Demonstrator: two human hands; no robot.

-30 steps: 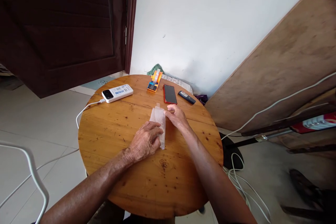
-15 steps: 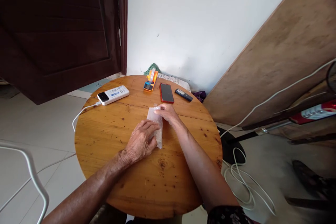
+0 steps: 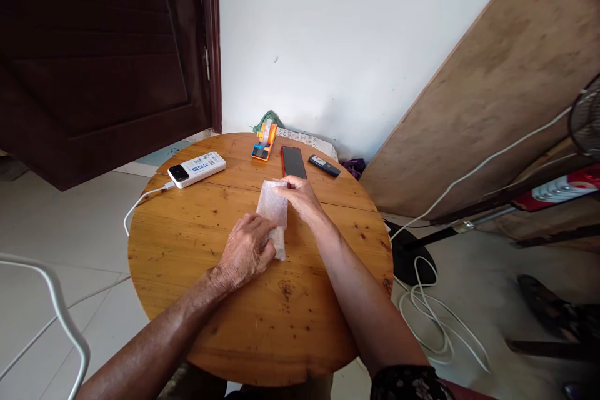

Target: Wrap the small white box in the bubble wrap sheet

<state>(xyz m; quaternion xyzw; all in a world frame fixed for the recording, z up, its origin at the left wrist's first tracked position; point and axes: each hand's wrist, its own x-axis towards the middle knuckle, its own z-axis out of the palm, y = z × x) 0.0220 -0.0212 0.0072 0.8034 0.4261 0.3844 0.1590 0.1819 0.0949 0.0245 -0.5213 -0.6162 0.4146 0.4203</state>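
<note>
A narrow strip of bubble wrap (image 3: 272, 201), folded like a pouch, lies on the round wooden table in front of me. My right hand (image 3: 299, 195) pinches its far right corner between thumb and fingers. Across its near part rests my left hand (image 3: 247, 245), fingers stretched over the wrap and thumb apart beside the lower end. Whether anything is inside the wrap I cannot make out. Just beyond my right hand lies a dark phone with a red edge (image 3: 294, 161), partly covered by that hand.
On the wooden table (image 3: 290, 337) are a white power bank (image 3: 197, 169) with a cable plugged in, an orange tape dispenser (image 3: 265, 139) and a dark blue handheld device (image 3: 324, 165). A wall stands behind. Loose white cable (image 3: 424, 306) lies on the floor at right.
My right hand has lifted the far end of the bubble wrap slightly and now partly covers the phone's near end. My left hand stays on the near part. The whole view has shifted a little.
</note>
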